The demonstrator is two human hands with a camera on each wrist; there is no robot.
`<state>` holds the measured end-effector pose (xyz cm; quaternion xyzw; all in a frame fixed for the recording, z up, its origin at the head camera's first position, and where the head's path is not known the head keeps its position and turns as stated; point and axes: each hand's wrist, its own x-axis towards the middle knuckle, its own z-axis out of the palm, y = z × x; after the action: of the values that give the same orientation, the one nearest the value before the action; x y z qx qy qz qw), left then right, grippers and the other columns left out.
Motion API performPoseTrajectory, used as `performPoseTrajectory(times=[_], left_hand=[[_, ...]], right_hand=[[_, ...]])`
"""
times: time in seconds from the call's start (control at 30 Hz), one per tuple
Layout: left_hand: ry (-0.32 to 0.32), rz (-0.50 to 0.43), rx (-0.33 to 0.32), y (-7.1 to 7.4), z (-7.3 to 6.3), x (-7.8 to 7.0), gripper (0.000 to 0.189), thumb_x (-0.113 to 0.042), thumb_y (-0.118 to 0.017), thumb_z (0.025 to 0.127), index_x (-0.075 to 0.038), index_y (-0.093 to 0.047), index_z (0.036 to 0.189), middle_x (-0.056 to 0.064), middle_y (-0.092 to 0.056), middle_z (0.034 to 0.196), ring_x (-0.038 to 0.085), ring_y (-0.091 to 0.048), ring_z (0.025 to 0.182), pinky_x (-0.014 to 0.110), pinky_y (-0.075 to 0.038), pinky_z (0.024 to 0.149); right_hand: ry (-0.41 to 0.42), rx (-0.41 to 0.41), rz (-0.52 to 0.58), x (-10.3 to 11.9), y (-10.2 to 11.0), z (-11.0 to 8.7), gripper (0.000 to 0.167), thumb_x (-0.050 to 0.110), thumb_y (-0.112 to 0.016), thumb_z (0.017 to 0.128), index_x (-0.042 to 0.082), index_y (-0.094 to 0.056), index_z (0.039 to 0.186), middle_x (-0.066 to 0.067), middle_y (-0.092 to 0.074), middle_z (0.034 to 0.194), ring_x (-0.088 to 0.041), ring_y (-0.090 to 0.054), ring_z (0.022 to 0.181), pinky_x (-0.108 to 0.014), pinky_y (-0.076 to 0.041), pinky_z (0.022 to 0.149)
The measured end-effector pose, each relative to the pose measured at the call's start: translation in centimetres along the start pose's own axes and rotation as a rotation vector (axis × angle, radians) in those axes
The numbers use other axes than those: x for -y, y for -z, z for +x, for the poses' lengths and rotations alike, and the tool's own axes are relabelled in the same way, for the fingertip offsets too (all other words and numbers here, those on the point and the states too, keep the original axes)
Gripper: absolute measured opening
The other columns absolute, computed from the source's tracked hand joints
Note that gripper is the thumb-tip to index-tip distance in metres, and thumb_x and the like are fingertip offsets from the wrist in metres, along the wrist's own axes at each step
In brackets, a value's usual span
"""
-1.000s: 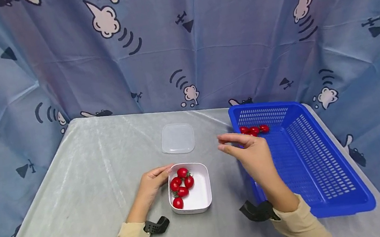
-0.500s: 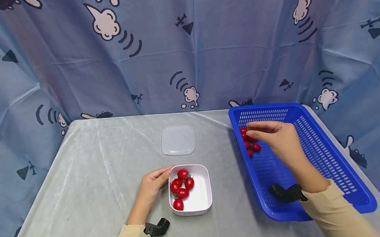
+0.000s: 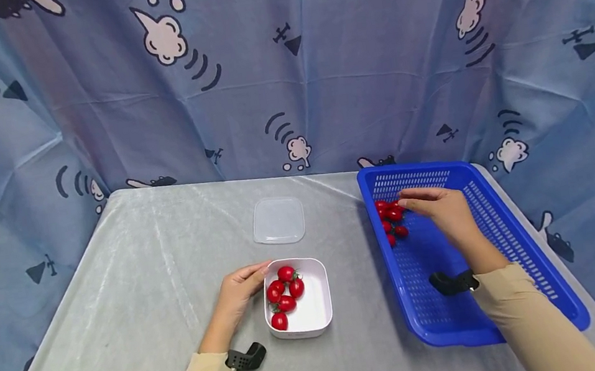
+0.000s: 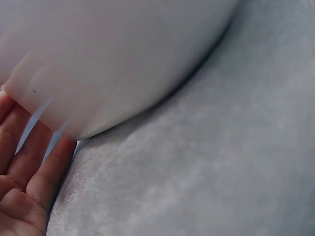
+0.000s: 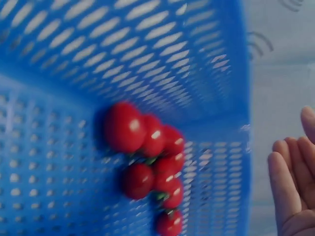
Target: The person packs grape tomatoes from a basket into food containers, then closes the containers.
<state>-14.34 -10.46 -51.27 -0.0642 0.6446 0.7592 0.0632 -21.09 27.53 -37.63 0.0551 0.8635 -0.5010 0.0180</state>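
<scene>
My left hand (image 3: 240,288) rests its fingers and thumb against the far-left corner of a square white box (image 3: 313,293). In the left wrist view its extended fingers (image 4: 47,167) touch the outer wall of the box (image 4: 147,64). Several red cherry tomatoes (image 3: 287,303) lie in the left half of the box. My right hand (image 3: 444,211) is over the blue plastic basket (image 3: 413,314), beside a cluster of cherry tomatoes (image 3: 394,215) along its left wall. In the right wrist view, that hand (image 5: 295,182) holds nothing, and the clustered cherry tomatoes (image 5: 139,180) are blurred.
A clear flat lid (image 3: 278,220) lies on the pale-covered table (image 3: 122,309) behind the box. The basket's raised, slotted walls stand at the table's right side. A blue patterned curtain (image 3: 249,79) hangs behind the table.
My right hand has moved right from beside the basket to over its inside, then shifted slightly farther right, uncovering more tomatoes. The left hand and the box have stayed in place.
</scene>
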Motion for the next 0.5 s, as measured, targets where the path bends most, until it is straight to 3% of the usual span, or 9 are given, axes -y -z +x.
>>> performPoseTrajectory(times=[0.13,0.23,0.37,0.5], left_hand=[[0.001,-0.003,-0.005,0.0,-0.1,0.0,0.034,-0.009,-0.067,0.093,0.012,-0.065,0.121,0.000,-0.075,0.109,-0.001,-0.067,0.092,0.020,-0.055,0.086],[0.003,0.000,-0.005,0.0,-0.1,0.0,0.035,-0.009,-0.067,0.093,0.012,-0.064,0.121,-0.001,-0.075,0.109,-0.001,-0.066,0.093,0.019,-0.055,0.086],[0.004,0.003,-0.007,-0.1,-0.2,-0.1,0.035,-0.010,-0.067,0.093,0.011,-0.065,0.121,-0.003,-0.075,0.108,-0.002,-0.065,0.094,0.018,-0.054,0.086],[0.006,-0.006,-0.004,-0.1,-0.2,-0.1,0.035,-0.009,-0.067,0.093,0.012,-0.064,0.121,-0.006,-0.075,0.106,-0.002,-0.065,0.094,0.019,-0.055,0.086]], right_hand=[[-0.037,-0.039,0.025,-1.1,0.0,0.8,0.060,0.043,-0.075,0.087,0.002,-0.065,0.130,0.035,-0.064,0.085,0.013,-0.060,0.092,-0.008,-0.052,0.083],[-0.067,-0.042,-0.008,-1.9,0.0,1.2,0.060,0.043,-0.074,0.088,0.003,-0.064,0.130,0.033,-0.065,0.087,0.006,-0.061,0.099,-0.022,-0.052,0.098],[-0.089,0.002,-0.058,-2.8,0.0,1.8,0.057,0.043,-0.072,0.090,0.004,-0.064,0.131,0.007,-0.073,0.114,-0.019,-0.059,0.119,-0.047,-0.044,0.112],[-0.091,0.043,-0.072,-3.8,0.0,2.4,0.053,0.037,-0.072,0.091,0.002,-0.064,0.130,0.003,-0.072,0.118,-0.005,-0.064,0.106,-0.034,-0.051,0.104]])
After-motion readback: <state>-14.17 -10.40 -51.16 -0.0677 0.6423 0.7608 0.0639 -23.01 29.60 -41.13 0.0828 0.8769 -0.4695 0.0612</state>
